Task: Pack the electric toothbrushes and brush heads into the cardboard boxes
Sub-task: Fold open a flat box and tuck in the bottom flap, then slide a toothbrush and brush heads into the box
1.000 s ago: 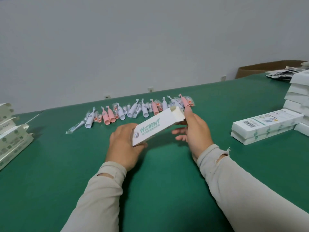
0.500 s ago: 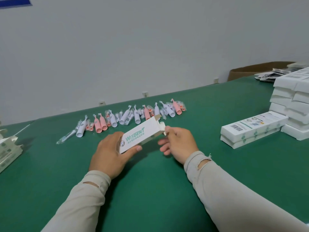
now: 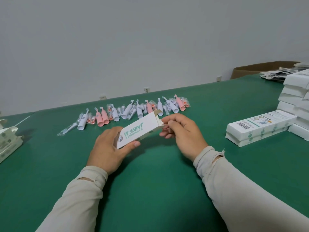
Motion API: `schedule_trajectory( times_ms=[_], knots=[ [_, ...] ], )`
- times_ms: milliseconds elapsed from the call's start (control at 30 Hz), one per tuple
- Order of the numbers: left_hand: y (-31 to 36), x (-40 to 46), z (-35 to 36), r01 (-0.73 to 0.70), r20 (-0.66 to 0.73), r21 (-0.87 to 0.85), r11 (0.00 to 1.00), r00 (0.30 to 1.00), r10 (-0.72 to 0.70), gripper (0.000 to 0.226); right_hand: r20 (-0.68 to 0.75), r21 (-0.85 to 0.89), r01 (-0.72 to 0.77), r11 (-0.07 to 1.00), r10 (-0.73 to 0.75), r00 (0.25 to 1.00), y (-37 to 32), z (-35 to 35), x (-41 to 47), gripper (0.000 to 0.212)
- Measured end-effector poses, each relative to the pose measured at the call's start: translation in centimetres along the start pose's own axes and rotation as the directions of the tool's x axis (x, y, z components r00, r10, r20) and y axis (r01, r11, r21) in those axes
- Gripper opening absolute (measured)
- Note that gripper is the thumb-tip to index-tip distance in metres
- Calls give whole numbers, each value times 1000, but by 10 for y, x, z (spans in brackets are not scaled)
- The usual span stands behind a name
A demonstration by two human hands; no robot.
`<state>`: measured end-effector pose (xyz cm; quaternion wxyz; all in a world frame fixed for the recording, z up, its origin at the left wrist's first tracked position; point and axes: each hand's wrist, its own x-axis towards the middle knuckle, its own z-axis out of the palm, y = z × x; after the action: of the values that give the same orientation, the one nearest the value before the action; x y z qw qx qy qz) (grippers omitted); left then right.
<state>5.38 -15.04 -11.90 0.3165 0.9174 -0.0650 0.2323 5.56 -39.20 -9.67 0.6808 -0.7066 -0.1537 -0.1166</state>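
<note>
Hands: left hand [image 3: 107,148] grips the near end of the white box [image 3: 137,131]; right hand [image 3: 182,133] pinches a flap at its open far end.
Box: held tilted above the green counter [image 3: 150,190].
Toothbrushes [image 3: 127,111]: pink and white, in a row beyond the box.
Packed boxes [image 3: 260,129]: stacked at right.

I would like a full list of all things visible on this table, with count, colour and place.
held box: one, white, far end open, table centre
toothbrushes: many, white and pink, in a row beyond it
brush heads: several, bagged, among them
packed boxes: a stack, white, right
flat boxes: several, white, left edge
leaflets: a pile, far right
carton: one, brown, beyond the table
table: green
left hand: grips box
right hand: pinches its flap
</note>
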Motion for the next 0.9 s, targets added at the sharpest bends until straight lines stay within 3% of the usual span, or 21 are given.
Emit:
schedule_trajectory(
  times_ms=[133, 333, 500, 567, 633, 700, 733, 900],
  knots=[
    [-3, 0, -4, -17, 14, 3, 1000, 1000, 17, 70, 23, -94, 60, 994, -59, 998, -3, -4, -1, 16],
    [0, -2, -5, -59, 65, 8, 998, 996, 58, 66, 219, -137, 48, 989, -17, 976, 0, -8, 0, 54],
    [3, -4, -6, -59, 77, 28, 998, 995, 57, 65, 374, -63, -78, 995, 96, 922, 0, -14, 4, 60],
    [3, -2, -7, -4, -4, 66, 998, 1000, 4, 67, 270, -69, -143, 987, 156, 950, -3, -23, 24, 48],
    [2, 2, -8, 76, -105, 160, 984, 993, -59, 68, -70, -176, -150, 973, 140, 988, -4, -36, 60, 29],
    [2, 8, -7, 151, -148, 273, 950, 982, -114, 72, -345, -355, -180, 917, 51, 937, 1, -51, 102, 23],
    [2, 11, -4, 174, -161, 316, 933, 979, -128, 75, -402, -432, -220, 875, 32, 915, 6, -58, 120, 28],
    [0, 20, 8, 228, -234, 330, 916, 960, -155, 78, -263, -777, -313, 546, 170, 950, 40, -75, 185, 51]
  ],
)
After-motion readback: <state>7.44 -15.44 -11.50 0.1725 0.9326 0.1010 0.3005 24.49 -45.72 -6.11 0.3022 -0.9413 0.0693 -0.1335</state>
